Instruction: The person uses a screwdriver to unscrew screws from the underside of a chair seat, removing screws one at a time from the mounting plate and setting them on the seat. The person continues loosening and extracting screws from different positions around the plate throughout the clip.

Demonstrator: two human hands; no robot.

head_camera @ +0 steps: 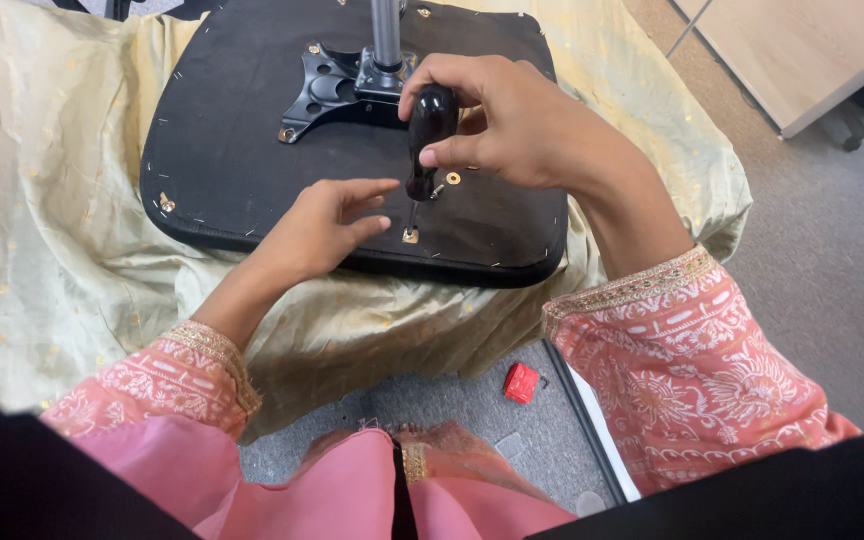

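An upturned black chair seat (232, 150) lies on a pale gold cloth. A black metal bracket (327, 90) and a grey metal post (386, 35) are fixed to its underside. My right hand (512, 125) grips the black handle of a screwdriver (428, 135) held upright. Its tip rests at a small brass screw fitting (410, 236) near the seat's front edge. My left hand (327, 225) lies flat on the seat just left of the tip, fingers spread beside the shaft. A small washer (453, 178) sits on the seat near the handle.
The pale gold cloth (52, 200) covers the surface under the seat and hangs over its front. A small red object (521, 383) lies on the grey carpet below. A light wooden panel (802, 50) stands at the upper right. Another brass fitting (165, 203) marks the seat's left corner.
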